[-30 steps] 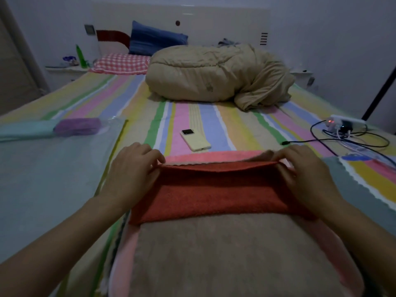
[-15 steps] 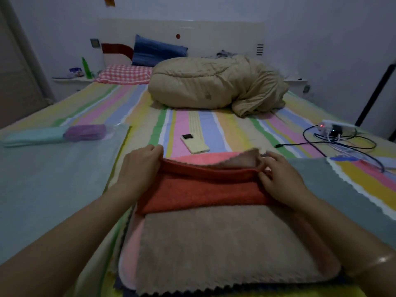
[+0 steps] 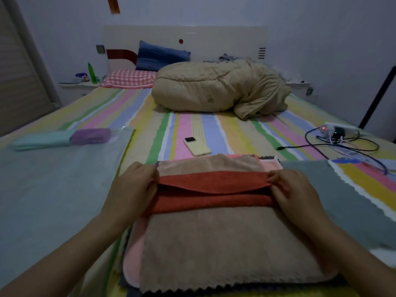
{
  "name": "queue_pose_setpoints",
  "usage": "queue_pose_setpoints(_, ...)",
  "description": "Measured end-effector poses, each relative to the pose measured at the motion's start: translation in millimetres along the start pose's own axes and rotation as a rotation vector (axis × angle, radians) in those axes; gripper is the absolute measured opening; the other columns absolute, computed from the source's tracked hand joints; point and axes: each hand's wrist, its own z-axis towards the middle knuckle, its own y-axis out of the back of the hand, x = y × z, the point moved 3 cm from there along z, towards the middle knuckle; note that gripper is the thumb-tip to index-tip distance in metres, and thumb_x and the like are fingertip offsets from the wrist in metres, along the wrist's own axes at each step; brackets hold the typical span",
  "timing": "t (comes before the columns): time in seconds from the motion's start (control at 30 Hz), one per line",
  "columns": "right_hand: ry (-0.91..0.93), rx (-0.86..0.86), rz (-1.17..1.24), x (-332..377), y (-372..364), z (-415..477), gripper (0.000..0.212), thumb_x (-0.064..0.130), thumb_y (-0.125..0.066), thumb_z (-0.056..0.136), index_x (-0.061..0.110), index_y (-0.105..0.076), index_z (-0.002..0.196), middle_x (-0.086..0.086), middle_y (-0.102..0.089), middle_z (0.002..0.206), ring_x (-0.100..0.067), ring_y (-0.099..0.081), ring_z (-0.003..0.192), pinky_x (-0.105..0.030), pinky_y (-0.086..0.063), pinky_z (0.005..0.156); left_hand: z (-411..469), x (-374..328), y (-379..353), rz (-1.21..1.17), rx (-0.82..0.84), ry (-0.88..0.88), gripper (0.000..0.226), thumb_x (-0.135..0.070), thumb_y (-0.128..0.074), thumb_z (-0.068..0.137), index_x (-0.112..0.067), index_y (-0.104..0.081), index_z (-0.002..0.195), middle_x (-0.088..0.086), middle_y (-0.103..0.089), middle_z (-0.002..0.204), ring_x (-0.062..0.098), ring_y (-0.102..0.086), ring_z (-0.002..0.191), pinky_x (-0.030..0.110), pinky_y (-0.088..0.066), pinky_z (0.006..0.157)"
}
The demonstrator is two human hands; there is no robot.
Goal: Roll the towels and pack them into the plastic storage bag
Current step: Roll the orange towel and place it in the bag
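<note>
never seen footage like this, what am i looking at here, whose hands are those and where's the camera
No machine: these are a person's bare hands, filmed by one camera worn on their head, looking down at a striped bed. The left hand and right hand each pinch an end of a half-rolled red towel, lying on a tan towel atop a stack. Left of them, a purple roll and a teal roll lie at what looks like the clear storage bag. A yellow phone lies beyond the stack.
</note>
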Motion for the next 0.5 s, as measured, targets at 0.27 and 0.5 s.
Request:
queue_pose_setpoints(0.27,0.014,-0.077,-0.109,4.2,8.6,-24.1,0.032,-0.008,-0.068,0.065,0.018,-0.063,0.083,0.001,-0.061,0.082,-0.020,-0.052,0.083,-0.029,-0.039,0.059,-35.6,-7.3,1.8,0.108,0.047,-0.178,0.010,-0.017,-0.047,0.075,-0.018,-0.056,0.078,-0.002,-0.053,0.077,0.020,-0.051,0.077,0.033,-0.037,0.053)
queue_pose_setpoints(0.5,-0.125,0.095,-0.185,-2.0,-2.8,-8.3,0.036,0.021,-0.064,0.080,0.028,-0.060,0.115,0.001,-0.059,0.110,-0.025,-0.055,0.102,-0.035,-0.046,0.071,-33.0,-3.4,-6.2,0.124,0.193,-0.132,0.016,-0.023,-0.045,0.071,-0.025,-0.056,0.082,-0.006,-0.056,0.081,0.018,-0.055,0.073,0.028,-0.036,0.048)
